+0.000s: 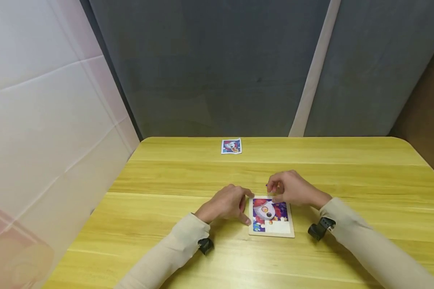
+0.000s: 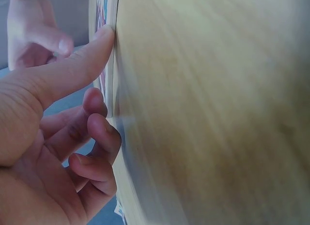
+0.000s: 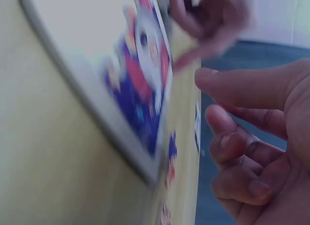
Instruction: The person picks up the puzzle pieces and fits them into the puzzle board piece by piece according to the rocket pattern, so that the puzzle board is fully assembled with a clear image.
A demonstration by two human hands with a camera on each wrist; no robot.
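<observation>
Grey fabric panels and a white sheet at one side close off the space behind a yellow wood-grain table, on which both hands work close together. Between them lies a small rectangular wooden puzzle tray with a purple and red cartoon picture, partly filled: coloured pieces cover its upper part, while a pale bare patch shows at its lower corner on the right hand's side. The left hand rests on the table just beside the tray's left edge; its grip is loose, the thumb stretched straight so that its tip touches the tray's thin side, as the left wrist view shows, and the other fingers curl inward holding nothing. The right hand sits at the tray's far edge with its fingertips bent down toward the top of the picture; a speck of blue shows at those fingertips in the head view, too small to identify. Its wrist view is blurred, showing curled fingers near the tray's corner, so I cannot tell whether this grip pinches anything. Well beyond both hands, near the table's far edge, lies a small printed card with the same cartoon picture.
</observation>
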